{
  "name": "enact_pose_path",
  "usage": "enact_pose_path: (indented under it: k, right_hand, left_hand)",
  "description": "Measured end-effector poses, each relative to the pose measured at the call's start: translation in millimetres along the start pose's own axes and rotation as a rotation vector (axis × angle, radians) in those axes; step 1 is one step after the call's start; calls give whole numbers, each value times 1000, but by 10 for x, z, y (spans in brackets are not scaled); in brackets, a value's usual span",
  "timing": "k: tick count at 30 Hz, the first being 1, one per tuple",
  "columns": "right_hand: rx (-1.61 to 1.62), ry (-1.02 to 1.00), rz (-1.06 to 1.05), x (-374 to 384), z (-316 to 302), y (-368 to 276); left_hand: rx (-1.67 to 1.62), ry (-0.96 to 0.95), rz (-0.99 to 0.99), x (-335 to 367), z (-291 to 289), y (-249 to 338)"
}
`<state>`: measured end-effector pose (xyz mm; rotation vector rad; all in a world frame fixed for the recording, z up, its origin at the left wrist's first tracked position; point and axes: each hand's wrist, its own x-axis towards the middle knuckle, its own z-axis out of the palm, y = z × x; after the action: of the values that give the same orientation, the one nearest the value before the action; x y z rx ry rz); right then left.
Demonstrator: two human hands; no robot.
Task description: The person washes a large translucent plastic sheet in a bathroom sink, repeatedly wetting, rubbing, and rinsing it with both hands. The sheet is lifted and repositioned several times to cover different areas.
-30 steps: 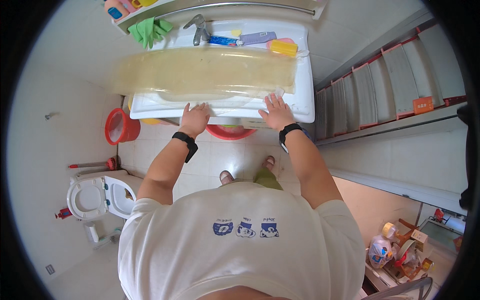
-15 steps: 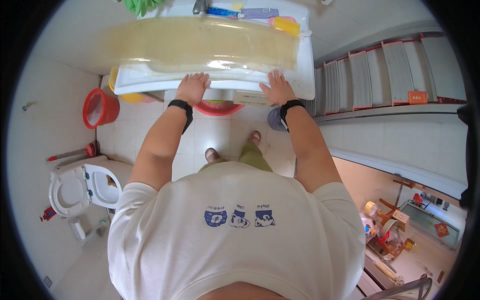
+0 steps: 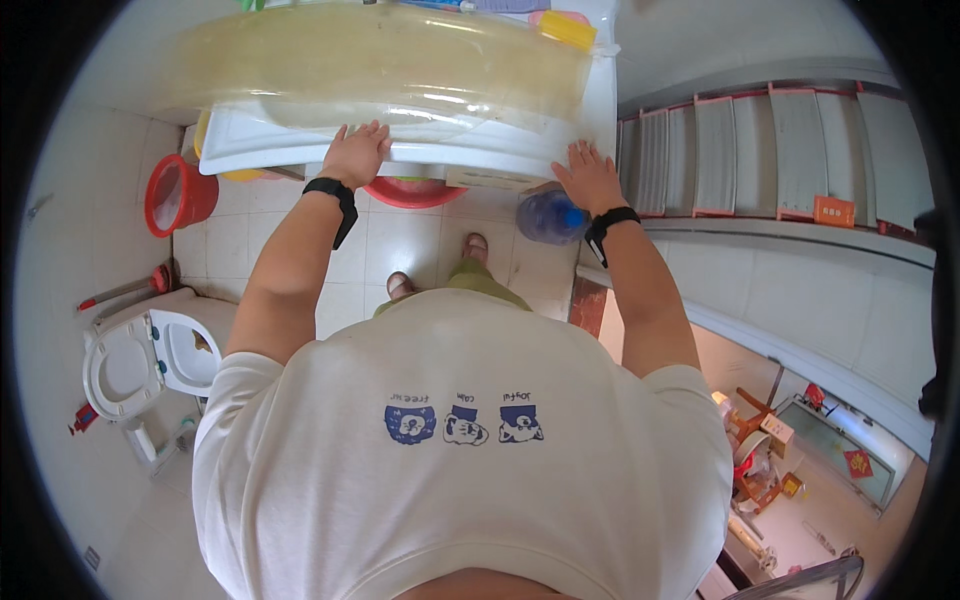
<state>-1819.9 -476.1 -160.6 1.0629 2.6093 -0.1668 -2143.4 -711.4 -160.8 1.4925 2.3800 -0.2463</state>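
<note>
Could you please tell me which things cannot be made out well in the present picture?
In the head view:
Purple tube: cut off by the top edge.
Sheet: left end too blurred to trace.
Red basin: partly hidden by the sink.
Jug: partly hidden by the right hand.

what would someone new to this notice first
Probably the big yellowish, see-through sheet spread over the white sink, at the top. Next, the left hand at the sink's front edge and the right hand near its right corner. The red bucket at the far left also stands out.
</note>
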Motion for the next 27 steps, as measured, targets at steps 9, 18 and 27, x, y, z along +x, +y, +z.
enact_pose_path:
  k: [9, 18, 27]
  right_hand:
    - [242, 441, -350, 594, -498, 11]
    - [292, 512, -517, 2085, -1132, -573]
    - [284, -94, -315, 3010, -1243, -1049]
  left_hand:
    - [29, 133, -35, -227, -80, 183]
    - [-108, 236, -119, -517, -64, 435]
    - [-161, 70, -155, -466, -238, 559]
